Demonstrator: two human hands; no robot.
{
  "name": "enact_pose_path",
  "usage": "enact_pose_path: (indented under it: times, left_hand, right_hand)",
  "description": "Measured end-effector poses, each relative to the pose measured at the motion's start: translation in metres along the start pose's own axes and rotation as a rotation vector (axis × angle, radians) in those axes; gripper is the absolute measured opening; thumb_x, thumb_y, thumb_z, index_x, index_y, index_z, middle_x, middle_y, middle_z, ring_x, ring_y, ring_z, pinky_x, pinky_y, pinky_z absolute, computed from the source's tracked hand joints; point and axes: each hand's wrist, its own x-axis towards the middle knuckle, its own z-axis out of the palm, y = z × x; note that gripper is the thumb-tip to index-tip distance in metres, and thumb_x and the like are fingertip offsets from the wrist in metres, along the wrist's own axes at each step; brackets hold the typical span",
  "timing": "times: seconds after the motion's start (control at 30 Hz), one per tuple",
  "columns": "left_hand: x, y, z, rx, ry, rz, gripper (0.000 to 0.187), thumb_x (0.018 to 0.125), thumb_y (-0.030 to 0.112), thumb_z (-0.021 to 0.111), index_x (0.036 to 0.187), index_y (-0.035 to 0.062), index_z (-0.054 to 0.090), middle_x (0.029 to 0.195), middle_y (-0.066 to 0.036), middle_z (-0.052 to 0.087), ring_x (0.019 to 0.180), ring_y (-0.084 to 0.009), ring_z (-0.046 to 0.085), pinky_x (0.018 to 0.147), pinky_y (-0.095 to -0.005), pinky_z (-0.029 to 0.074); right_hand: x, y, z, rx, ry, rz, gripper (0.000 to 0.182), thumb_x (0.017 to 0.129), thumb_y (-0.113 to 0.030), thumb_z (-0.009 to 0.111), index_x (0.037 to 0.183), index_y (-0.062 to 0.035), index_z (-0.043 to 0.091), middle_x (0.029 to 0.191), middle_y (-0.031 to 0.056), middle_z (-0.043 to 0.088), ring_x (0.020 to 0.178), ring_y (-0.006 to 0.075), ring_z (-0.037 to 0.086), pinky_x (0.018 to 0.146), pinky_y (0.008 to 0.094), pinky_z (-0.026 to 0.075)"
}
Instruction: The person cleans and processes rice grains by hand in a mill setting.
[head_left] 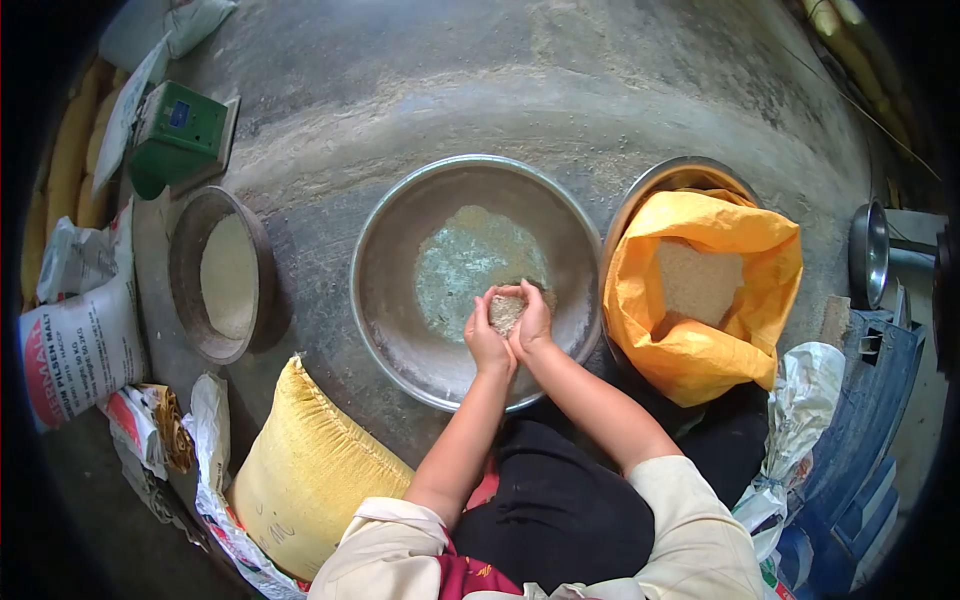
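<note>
My left hand (487,340) and my right hand (534,320) are cupped side by side around a heap of pale tan grain (506,314). Both are over the near right part of a wide metal basin (393,240). A thin layer of pale, fine material (478,222) covers part of the basin's floor, and bare metal shows elsewhere. Close on the right, an orange woven sack (640,235) with its mouth rolled open holds similar grain (700,278). That sack sits in another metal basin (690,170), mostly hidden beneath it.
On the left a dark bowl (262,270) holds pale, fine material. Behind it stands a green scale (195,130). A full yellow sack (315,470) leans near my left arm. A printed malt sack (90,340) lies far left, and a blue plastic object (860,430) far right.
</note>
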Motion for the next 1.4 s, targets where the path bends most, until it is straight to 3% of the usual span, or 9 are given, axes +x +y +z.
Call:
enact_pose_path:
  times: [0.37,0.77,0.83,0.87,0.9,1.03,1.17,1.27,1.4]
  left_hand:
    - [-0.089,0.065,0.088,-0.066,-0.328,0.074,0.028,0.091,0.022,0.041,0.098,0.0004,0.057,0.098,-0.01,0.057,0.091,-0.0189,0.055,0.081,-0.0308,0.046]
    - [-0.133,-0.053,0.216,0.087,-0.767,-0.092,0.031,0.087,0.022,0.05,0.107,-0.0011,0.055,0.097,-0.01,0.058,0.088,-0.0165,0.056,0.076,-0.0284,0.046]
    - [-0.109,-0.084,0.213,0.911,-0.956,0.423,0.039,0.088,0.027,0.046,0.114,-0.0016,0.051,0.108,-0.015,0.055,0.099,-0.0207,0.053,0.086,-0.0308,0.041]
    - [-0.136,-0.055,0.211,1.426,-0.876,0.512,0.048,0.089,0.035,0.042,0.119,-0.0021,0.046,0.116,-0.017,0.051,0.107,-0.021,0.048,0.091,-0.03,0.036]
    - [-0.129,-0.056,0.207,1.431,-0.881,0.506,0.048,0.089,0.035,0.042,0.119,-0.0021,0.046,0.116,-0.017,0.051,0.107,-0.021,0.048,0.091,-0.03,0.036]
    - [-0.135,-0.009,0.198,1.228,-1.266,0.14,0.047,0.089,0.038,0.041,0.111,-0.0014,0.052,0.105,-0.015,0.058,0.1,-0.0198,0.053,0.085,-0.0293,0.04]
    - [-0.117,0.015,0.171,1.035,-1.175,0.718,0.024,0.083,0.018,0.055,0.101,0.0021,0.059,0.094,-0.012,0.062,0.086,-0.0187,0.059,0.073,-0.0277,0.045]
    - [-0.109,0.058,0.139,1.063,-1.149,0.845,0.018,0.08,0.01,0.057,0.096,0.003,0.061,0.091,-0.012,0.062,0.085,-0.0221,0.06,0.074,-0.0285,0.045]
    - [-0.071,0.069,0.07,1.234,-0.809,1.076,0.027,0.077,0.009,0.057,0.103,0.0034,0.056,0.102,-0.015,0.057,0.098,-0.0294,0.053,0.084,-0.0348,0.042]
  right_hand:
    - [-0.087,-0.087,0.061,0.088,-0.204,-0.202,0.035,0.086,-0.028,0.039,0.065,-0.0037,0.053,0.076,0.0105,0.057,0.081,0.0216,0.054,0.081,0.0355,0.042]
    - [-0.126,-0.266,-0.017,0.032,-0.057,-0.647,0.049,0.09,-0.038,0.027,0.077,-0.0018,0.057,0.083,0.0117,0.06,0.08,0.0206,0.056,0.077,0.0328,0.044]
    - [-0.098,-0.274,-0.052,-0.031,0.025,-0.665,0.052,0.09,-0.04,0.028,0.082,0.001,0.059,0.088,0.013,0.06,0.083,0.0213,0.056,0.08,0.0333,0.042]
    - [-0.081,-0.277,-0.07,-0.478,0.186,-0.704,0.052,0.088,-0.041,0.032,0.084,0.0024,0.059,0.088,0.0155,0.061,0.083,0.0243,0.057,0.078,0.0343,0.042]
    - [-0.079,-0.276,-0.077,-0.929,0.348,-0.711,0.052,0.087,-0.042,0.035,0.085,0.0038,0.059,0.088,0.0181,0.061,0.083,0.0273,0.058,0.077,0.0354,0.042]
    - [-0.086,-0.277,-0.09,-1.177,0.358,-0.579,0.047,0.084,-0.04,0.043,0.09,0.0039,0.06,0.091,0.021,0.06,0.089,0.0317,0.057,0.079,0.035,0.041]
    - [-0.096,-0.277,-0.081,-1.097,0.356,-0.656,0.037,0.081,-0.033,0.05,0.088,0.0011,0.061,0.097,0.0221,0.058,0.098,0.0313,0.054,0.085,0.0343,0.038]
    - [-0.119,-0.272,-0.059,-1.155,0.312,-1.099,0.022,0.078,-0.021,0.055,0.085,-0.002,0.062,0.117,0.024,0.047,0.117,0.0311,0.039,0.096,0.036,0.03]
    - [-0.141,-0.254,-0.03,-1.104,0.137,-1.204,0.018,0.081,-0.017,0.052,0.084,-0.0012,0.061,0.119,0.0227,0.046,0.119,0.0333,0.035,0.097,0.0382,0.029]
